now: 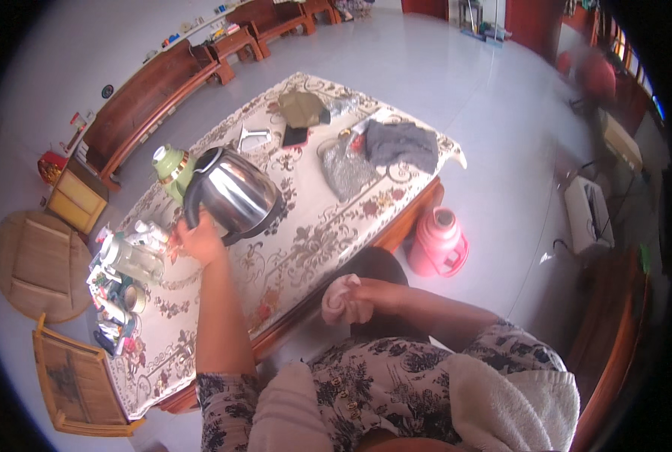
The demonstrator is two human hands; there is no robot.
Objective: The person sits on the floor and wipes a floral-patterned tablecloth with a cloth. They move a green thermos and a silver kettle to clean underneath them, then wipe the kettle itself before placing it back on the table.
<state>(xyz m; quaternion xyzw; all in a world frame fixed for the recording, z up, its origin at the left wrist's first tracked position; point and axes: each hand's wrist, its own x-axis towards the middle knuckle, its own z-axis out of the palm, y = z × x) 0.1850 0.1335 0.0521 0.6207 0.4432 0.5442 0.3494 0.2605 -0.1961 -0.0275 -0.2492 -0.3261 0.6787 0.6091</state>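
One left-hand grip (200,239) clamps the black handle (192,199) of a shiny steel kettle (239,193) over the cream flower-patterned worktop (309,218), one right-hand grip (361,303) a bunched pale-pink cloth (336,298), seemingly a holding step whose next move wants steadiness

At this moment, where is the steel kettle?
Left of centre in the head view, the steel kettle is on or over the patterned tablecloth, its handle in the left hand, the green flask just left.
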